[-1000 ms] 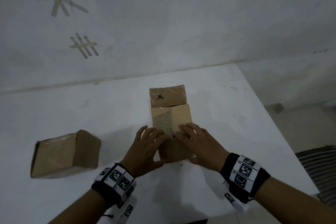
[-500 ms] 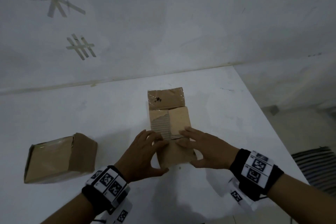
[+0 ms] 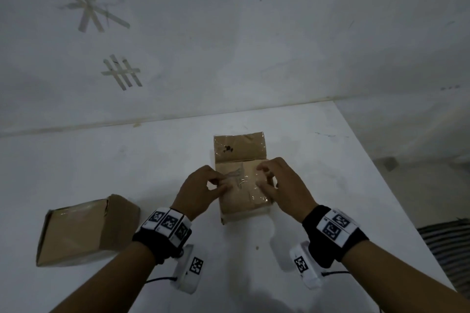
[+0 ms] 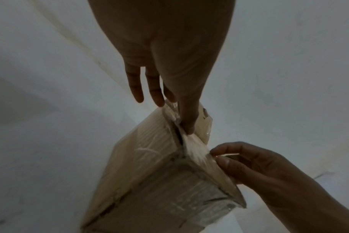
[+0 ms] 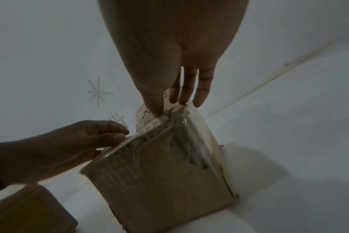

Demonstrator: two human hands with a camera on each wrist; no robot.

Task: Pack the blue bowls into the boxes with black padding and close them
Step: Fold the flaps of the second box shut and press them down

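Observation:
A brown cardboard box (image 3: 244,201) stands mid-table, and its far flap (image 3: 239,147) stands upright. Its near flap (image 3: 248,180), shiny with clear tape, lies folded over the top. My left hand (image 3: 221,183) pinches that flap's left edge and my right hand (image 3: 264,175) pinches its right edge. In the left wrist view my left hand (image 4: 177,116) nips the taped edge above the box (image 4: 159,181). In the right wrist view my right hand (image 5: 167,107) holds the same flap (image 5: 169,134). No bowl or padding shows.
A second cardboard box (image 3: 84,229) lies shut on the white table (image 3: 330,160) at the left. The wall (image 3: 229,46) with tape marks rises right behind the table. The table's right edge drops to the floor, where a striped mat (image 3: 447,249) lies.
The near flap has come up and over the top, hiding the two side flaps. Both hands moved from the box's near edge onto the top and now pinch the flap.

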